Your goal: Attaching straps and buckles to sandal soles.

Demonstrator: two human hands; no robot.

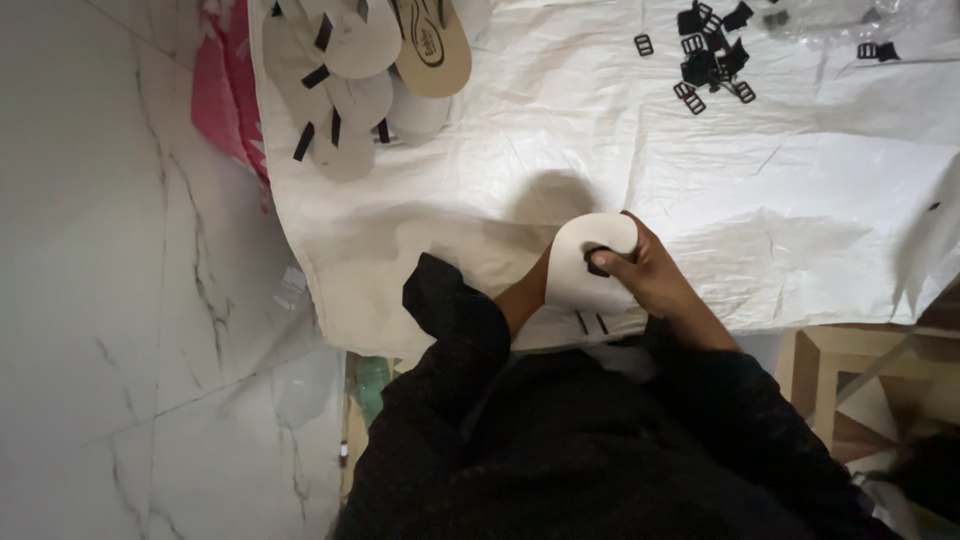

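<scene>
In the head view, a white sole [585,262] is held upright close to the body, above the near edge of a white sheet [780,200] spread over the floor. The right hand [655,280] is closed around the sole's right edge, with the thumb pressed on a small black piece [596,262] set in its face. The left hand [530,290] is largely hidden behind the sole; only the wrist and black sleeve [455,310] are seen, so its grip cannot be told, though it appears to support the sole from the left and behind. Two short black strap ends [592,323] are seen at the sole's lower edge.

Further off on the sheet, a pile of soles [350,80] with black straps lies at the upper left, a tan one on top. A heap of black buckles [712,55] lies at the upper right, well apart from the hands. Marble floor [120,300] is seen to the left.

As a judgement, the black piece could slip from under the thumb if pressure is put off-centre, since the sole is bent and held in the air. The sole could also be creased by too tight a grip.
</scene>
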